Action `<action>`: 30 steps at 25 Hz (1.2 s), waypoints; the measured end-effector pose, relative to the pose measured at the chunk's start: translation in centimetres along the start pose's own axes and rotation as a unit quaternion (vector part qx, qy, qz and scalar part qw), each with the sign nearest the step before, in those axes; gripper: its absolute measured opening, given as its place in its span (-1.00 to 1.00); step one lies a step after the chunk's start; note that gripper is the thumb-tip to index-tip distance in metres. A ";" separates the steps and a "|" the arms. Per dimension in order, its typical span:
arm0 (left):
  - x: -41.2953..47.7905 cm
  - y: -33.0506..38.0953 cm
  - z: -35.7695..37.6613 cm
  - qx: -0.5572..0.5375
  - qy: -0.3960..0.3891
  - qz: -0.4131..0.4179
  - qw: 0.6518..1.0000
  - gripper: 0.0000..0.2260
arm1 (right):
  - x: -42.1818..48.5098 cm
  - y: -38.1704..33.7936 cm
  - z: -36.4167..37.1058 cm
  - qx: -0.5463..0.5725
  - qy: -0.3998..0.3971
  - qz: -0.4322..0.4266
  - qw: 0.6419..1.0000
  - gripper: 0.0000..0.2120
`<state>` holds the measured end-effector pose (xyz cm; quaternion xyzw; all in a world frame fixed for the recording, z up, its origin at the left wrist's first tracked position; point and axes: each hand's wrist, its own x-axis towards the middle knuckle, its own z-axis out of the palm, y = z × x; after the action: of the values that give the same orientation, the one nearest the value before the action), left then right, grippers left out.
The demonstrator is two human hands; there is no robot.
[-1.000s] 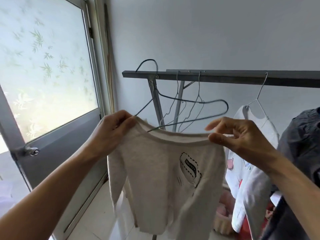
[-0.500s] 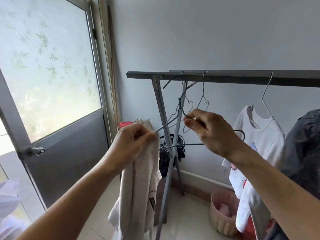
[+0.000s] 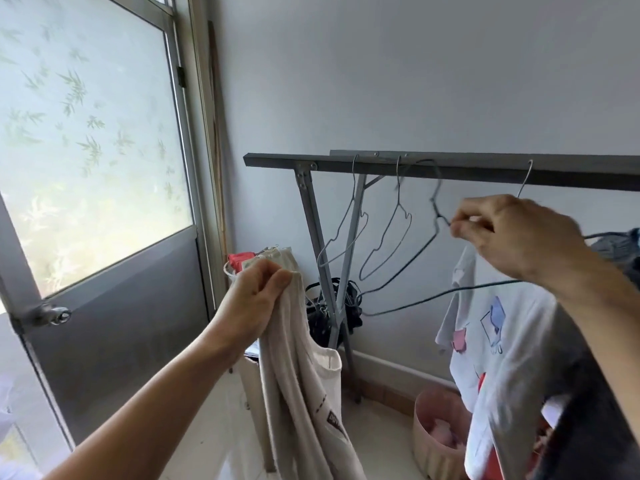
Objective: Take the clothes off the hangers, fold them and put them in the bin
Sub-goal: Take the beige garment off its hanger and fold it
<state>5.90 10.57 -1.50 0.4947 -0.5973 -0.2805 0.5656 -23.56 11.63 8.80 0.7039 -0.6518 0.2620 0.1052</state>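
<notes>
We face a pale grey wall [image 3: 415, 81] in a narrow corner, with a metal door [image 3: 114, 306] on our left whose frosted pane carries a bamboo-leaf pattern. A dark metal rail [image 3: 346, 163] runs along the wall on slanted legs, above a pale tiled floor [image 3: 221, 427].

Our left hand [image 3: 256, 299] is held low near the middle of the view. Its fingers are curled tight around the bunched upper edge of the beige sweater [image 3: 301, 375]. The sweater is off any hanger and droops from that fist in long folds, a dark printed patch showing low on its front.

Our right hand [image 3: 512, 233] is raised near the rail. Its thumb and fingertips pinch the dark hanger [image 3: 437, 216] just beside the twisted neck. The hanger's wide wire loop sweeps out below, between our hands. Its hook reaches up to the rail, though motion blur keeps us from telling whether it rests on it.

Two bare wire hangers [image 3: 398, 199] hang from the rail to the left of the dark one. To the right, a white T-shirt [image 3: 502, 341] with small coloured prints hangs on its own wire hanger. A dark garment [image 3: 588, 410] fills the right edge beside it.

The pink bin [image 3: 433, 445] stands on the floor below the T-shirt, against the wall, with something pale pink inside. A tangle of black items [image 3: 322, 317] clings to the rack leg.
</notes>
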 end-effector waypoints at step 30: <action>4.4 3.1 0.1 0.113 -0.025 0.067 0.991 -0.89 | 0.4 5.6 -1.1 0.223 -0.011 0.090 0.971 -0.80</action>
<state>5.50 7.62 3.03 0.5071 -0.6706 -0.1848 0.5088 -29.26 11.06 8.85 0.6507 -0.6389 0.4014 -0.0856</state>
